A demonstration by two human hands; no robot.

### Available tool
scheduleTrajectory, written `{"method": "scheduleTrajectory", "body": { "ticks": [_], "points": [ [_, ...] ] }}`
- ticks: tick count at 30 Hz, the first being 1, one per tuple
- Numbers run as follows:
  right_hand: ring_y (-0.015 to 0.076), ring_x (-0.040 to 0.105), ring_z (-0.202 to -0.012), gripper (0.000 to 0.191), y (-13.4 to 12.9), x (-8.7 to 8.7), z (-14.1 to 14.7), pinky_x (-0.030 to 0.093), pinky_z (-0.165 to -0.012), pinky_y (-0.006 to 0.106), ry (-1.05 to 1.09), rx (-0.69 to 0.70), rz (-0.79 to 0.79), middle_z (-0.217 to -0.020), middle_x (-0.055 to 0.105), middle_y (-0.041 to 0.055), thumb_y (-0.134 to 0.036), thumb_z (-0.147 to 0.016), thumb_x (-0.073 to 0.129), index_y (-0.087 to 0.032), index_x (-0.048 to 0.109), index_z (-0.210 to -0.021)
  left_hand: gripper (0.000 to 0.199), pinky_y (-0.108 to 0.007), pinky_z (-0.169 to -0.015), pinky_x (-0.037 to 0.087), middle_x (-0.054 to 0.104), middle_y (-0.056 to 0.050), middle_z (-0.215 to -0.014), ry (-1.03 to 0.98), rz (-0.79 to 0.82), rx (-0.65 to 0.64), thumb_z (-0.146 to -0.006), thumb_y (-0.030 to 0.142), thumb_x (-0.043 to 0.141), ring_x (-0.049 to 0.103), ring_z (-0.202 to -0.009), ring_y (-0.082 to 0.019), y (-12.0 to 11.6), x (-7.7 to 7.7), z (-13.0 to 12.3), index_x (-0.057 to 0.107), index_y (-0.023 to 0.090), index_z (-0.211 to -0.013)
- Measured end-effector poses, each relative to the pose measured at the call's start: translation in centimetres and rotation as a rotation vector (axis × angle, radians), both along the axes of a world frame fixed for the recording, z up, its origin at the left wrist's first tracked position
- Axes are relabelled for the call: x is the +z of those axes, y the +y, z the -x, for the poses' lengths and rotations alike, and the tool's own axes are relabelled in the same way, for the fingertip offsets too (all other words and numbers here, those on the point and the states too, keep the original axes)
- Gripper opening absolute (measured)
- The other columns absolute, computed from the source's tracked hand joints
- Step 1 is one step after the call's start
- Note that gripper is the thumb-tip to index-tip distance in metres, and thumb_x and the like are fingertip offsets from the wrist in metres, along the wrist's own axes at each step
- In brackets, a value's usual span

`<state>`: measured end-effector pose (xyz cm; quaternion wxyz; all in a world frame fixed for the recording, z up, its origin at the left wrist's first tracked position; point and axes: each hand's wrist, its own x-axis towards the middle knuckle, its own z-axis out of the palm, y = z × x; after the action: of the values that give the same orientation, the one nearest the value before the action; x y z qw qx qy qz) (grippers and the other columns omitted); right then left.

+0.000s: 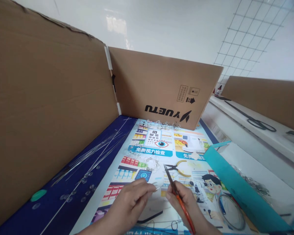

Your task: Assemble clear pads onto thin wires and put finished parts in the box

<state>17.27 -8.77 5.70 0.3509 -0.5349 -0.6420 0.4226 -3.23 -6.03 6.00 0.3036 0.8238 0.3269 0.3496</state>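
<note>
Two bare hands, set apart over a printed sheet (107, 182): the left hand (132, 199) with thumb and forefinger closed on a thin pale piece (158, 188) (too fine to make out fully), held near the middle of the sheet; the right hand (185, 197) wrapped about a red-handled tool (186, 213), its long dark tip pointing up and away, beside the left fingertips and apart from them. Beyond the hands, one pair of yellow-handled pliers (183, 169), lying flat on the sheet; to their left, a loose cluster of clear pieces (152, 163). At right, one coil of wire (231, 212) on the sheet, next to a teal box (250, 192), white inside, holding a heap of tangled wiry pieces (257, 184). At left, on a dark blue surface (61, 215), a spread of straight thin rods (93, 155), several clear discs (84, 180) and one green item (38, 195) near a brown cardboard wall (49, 91). At the far end, a second cardboard panel (147, 85) with inverted YUETU lettering, a row of small clear pieces (161, 125) along its foot.
</note>
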Motion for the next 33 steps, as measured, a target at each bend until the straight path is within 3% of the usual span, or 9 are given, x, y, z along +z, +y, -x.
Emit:
{"method": "scheduleTrajectory", "body": {
  "ticks": [6, 8, 11, 13, 16, 21, 25, 29, 33],
  "points": [
    [0.0128, 0.050, -0.059, 0.019, 2.4, 1.0, -3.9, 0.038, -0.055, 0.022, -0.376, -0.073, -0.069, -0.067, 0.054, -0.0026, -0.038, -0.082, 0.050, -0.020, 0.052, -0.086, 0.016, -0.026, -0.062, 0.040, 0.059, -0.001, -0.073, -0.030, 0.366, 0.024, -0.084, 0.022, 0.048, 0.054, -0.068, -0.014, 0.5, 0.8, -0.4, 0.064, 0.021, -0.082],
    [0.0154, 0.053, -0.061, 0.021, 3.6, 0.2, -6.0, 0.037, -0.055, 0.024, -0.649, -0.144, -0.081, -0.069, 0.057, -0.0012, -0.039, -0.080, 0.051, -0.022, 0.053, -0.093, 0.014, -0.025, -0.060, 0.039, 0.057, 0.001, -0.068, -0.135, 0.555, 0.037, -0.082, 0.027, 0.052, 0.052, -0.062, -0.012, 0.8, 0.5, -0.5, 0.062, 0.019, -0.077],
    [0.0216, 0.057, -0.085, 0.028, 5.1, -1.6, -9.2, 0.038, -0.064, 0.026, -1.028, -0.194, -0.133, -0.094, 0.061, 0.0081, -0.028, -0.079, 0.051, -0.020, 0.053, -0.106, 0.017, -0.023, -0.057, 0.039, 0.058, 0.002, -0.066, -0.377, 0.833, 0.049, -0.079, 0.033, 0.058, 0.052, -0.056, -0.010, 1.4, -0.2, -0.3, 0.058, 0.017, -0.079],
    [0.0232, 0.057, -0.089, 0.031, 5.8, -2.5, -10.9, 0.037, -0.066, 0.027, -1.155, -0.206, -0.115, -0.098, 0.061, 0.0113, -0.024, -0.080, 0.048, -0.018, 0.053, -0.111, 0.021, -0.023, -0.055, 0.037, 0.060, 0.000, -0.068, -0.482, 0.935, 0.051, -0.078, 0.036, 0.060, 0.052, -0.054, -0.010, 1.8, -0.6, -0.1, 0.056, 0.016, -0.081],
    [0.0248, 0.057, -0.088, 0.033, 6.5, -3.4, -12.5, 0.037, -0.067, 0.029, -1.191, -0.201, -0.099, -0.097, 0.060, 0.0144, -0.024, -0.082, 0.046, -0.014, 0.054, -0.112, 0.024, -0.022, -0.054, 0.037, 0.061, -0.001, -0.068, -0.536, 1.002, 0.049, -0.076, 0.038, 0.062, 0.052, -0.054, -0.010, 2.3, -1.1, 0.1, 0.056, 0.015, -0.077],
    [0.0261, 0.054, -0.098, 0.040, 7.1, -4.3, -14.1, 0.037, -0.078, 0.031, -1.203, -0.136, -0.103, -0.102, 0.060, 0.0160, -0.023, -0.082, 0.046, -0.012, 0.050, -0.121, 0.020, -0.021, -0.056, 0.034, 0.055, 0.002, -0.063, -0.608, 0.939, 0.118, -0.074, 0.033, 0.065, 0.047, -0.058, -0.009, 2.6, -1.8, 0.1, 0.058, 0.015, -0.072],
    [0.0276, 0.053, -0.098, 0.039, 7.2, -3.9, -14.6, 0.037, -0.081, 0.033, -1.235, -0.111, -0.131, -0.103, 0.061, 0.0160, -0.026, -0.082, 0.048, -0.013, 0.053, -0.119, 0.019, -0.021, -0.053, 0.031, 0.050, 0.004, -0.063, -0.674, 0.976, 0.133, -0.073, 0.032, 0.066, 0.042, -0.054, -0.007, 2.7, -2.2, 0.2, 0.058, 0.015, -0.074],
    [0.0274, 0.054, -0.095, 0.027, 6.2, -1.6, -11.9, 0.038, -0.079, 0.035, -1.201, -0.183, -0.236, -0.099, 0.063, 0.0132, -0.028, -0.085, 0.043, -0.017, 0.062, -0.101, 0.020, -0.021, -0.052, 0.032, 0.053, 0.003, -0.064, -0.689, 1.017, 0.132, -0.073, 0.033, 0.066, 0.046, -0.055, -0.008, 2.6, -2.1, 0.2, 0.056, 0.016, -0.076],
    [0.0203, 0.057, -0.086, 0.024, 3.9, 0.7, -5.7, 0.041, -0.077, 0.031, -0.831, -0.017, -0.359, -0.091, 0.064, 0.0061, -0.030, -0.089, 0.040, -0.022, 0.061, -0.087, 0.022, -0.021, -0.052, 0.034, 0.056, 0.002, -0.062, -0.657, 1.011, 0.120, -0.073, 0.034, 0.066, 0.049, -0.055, -0.010, 2.4, -2.0, 0.1, 0.054, 0.016, -0.075]
  ]
}}
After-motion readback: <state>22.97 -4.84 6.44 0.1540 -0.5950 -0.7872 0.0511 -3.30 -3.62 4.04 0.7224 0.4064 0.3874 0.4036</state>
